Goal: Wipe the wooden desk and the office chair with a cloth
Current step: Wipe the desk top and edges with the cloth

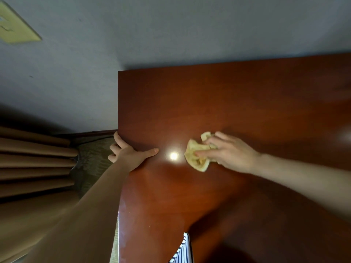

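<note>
The right hand [233, 152] is pressing a crumpled yellow cloth [195, 158] onto the desk [228, 95], left of middle. Its fingers are lying spread and fairly straight, though blur is hiding whether they are also gathering it. The left hand [129, 152] is gripping the desk's left edge, thumb on top and fingers curling over the side. The cloth is looking soft, light and limp, so it is probably best held by its bunched middle.
</note>
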The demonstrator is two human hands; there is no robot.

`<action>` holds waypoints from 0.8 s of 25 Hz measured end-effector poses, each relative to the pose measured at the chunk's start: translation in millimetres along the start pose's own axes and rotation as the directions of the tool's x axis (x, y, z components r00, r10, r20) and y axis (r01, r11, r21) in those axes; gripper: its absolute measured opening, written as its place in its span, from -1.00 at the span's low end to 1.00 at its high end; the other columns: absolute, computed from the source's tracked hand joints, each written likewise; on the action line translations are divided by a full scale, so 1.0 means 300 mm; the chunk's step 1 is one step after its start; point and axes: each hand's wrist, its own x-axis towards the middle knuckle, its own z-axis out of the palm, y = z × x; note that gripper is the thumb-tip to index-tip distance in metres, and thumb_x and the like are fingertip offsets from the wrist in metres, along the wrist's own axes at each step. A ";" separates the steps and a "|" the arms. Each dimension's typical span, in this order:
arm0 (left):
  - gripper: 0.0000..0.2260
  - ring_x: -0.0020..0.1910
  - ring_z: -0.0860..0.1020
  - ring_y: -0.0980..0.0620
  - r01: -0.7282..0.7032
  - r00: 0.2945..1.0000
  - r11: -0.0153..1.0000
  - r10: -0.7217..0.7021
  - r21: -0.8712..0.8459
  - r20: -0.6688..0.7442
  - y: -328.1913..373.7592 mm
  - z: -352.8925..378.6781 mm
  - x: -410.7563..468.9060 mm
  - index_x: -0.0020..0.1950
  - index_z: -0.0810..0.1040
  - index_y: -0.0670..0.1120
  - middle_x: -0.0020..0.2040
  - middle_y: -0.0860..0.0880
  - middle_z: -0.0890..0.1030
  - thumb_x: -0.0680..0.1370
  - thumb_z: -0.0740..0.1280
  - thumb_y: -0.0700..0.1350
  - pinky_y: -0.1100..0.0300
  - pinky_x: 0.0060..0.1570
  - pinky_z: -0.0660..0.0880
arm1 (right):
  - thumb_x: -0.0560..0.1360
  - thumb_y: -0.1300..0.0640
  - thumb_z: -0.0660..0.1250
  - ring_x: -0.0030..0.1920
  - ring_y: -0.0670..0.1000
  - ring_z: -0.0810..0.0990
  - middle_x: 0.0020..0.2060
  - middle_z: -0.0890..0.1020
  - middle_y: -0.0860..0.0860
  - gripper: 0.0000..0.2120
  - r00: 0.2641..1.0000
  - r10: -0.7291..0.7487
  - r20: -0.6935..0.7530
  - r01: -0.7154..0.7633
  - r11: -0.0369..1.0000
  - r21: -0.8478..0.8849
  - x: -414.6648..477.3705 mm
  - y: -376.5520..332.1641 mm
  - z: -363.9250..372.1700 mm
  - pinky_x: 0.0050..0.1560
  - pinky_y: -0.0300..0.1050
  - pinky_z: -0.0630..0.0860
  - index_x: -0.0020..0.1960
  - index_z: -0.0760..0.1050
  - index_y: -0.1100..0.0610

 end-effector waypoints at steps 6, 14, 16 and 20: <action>0.24 0.40 0.11 -0.23 0.004 1.000 1.000 -0.004 0.018 -0.004 -0.005 0.009 0.010 0.47 -0.32 0.14 0.44 -0.10 0.07 0.14 0.54 0.31 -0.18 0.34 0.17 | 0.56 0.20 0.23 0.11 0.19 0.36 0.15 0.46 0.15 -0.60 0.921 0.380 -0.090 -0.383 0.924 -0.021 0.300 0.215 -0.034 0.00 0.07 0.46 0.36 0.42 -0.07; 0.25 0.38 0.12 -0.24 0.005 1.000 0.998 -0.005 0.057 -0.014 -0.018 0.024 0.026 0.39 -0.35 0.21 0.41 -0.11 0.06 0.04 0.50 0.37 -0.25 0.34 0.16 | 0.56 0.26 0.18 0.17 0.23 0.35 0.15 0.47 0.15 -0.59 0.675 0.679 -0.289 -0.699 0.714 0.047 0.584 0.353 -0.036 0.10 0.07 0.37 0.35 0.42 -0.04; 0.25 0.37 0.12 -0.24 0.012 1.000 0.998 -0.011 0.061 -0.012 -0.020 0.023 0.028 0.39 -0.36 0.21 0.41 -0.10 0.06 0.03 0.49 0.37 -0.24 0.33 0.16 | 0.55 0.28 0.18 0.16 0.23 0.36 0.14 0.48 0.15 -0.58 0.669 0.672 -0.318 -0.695 0.717 0.054 0.590 0.338 -0.022 0.09 0.06 0.37 0.36 0.42 -0.02; 0.26 0.38 0.13 -0.23 0.023 1.000 0.997 -0.023 0.072 -0.012 -0.015 0.020 0.028 0.41 -0.36 0.19 0.41 -0.10 0.08 0.06 0.51 0.36 -0.24 0.35 0.16 | 0.54 0.27 0.22 0.10 0.22 0.38 0.06 0.50 0.17 -0.61 0.835 0.491 -0.249 -0.500 0.866 0.033 0.484 0.284 -0.023 0.08 0.10 0.41 0.33 0.46 0.01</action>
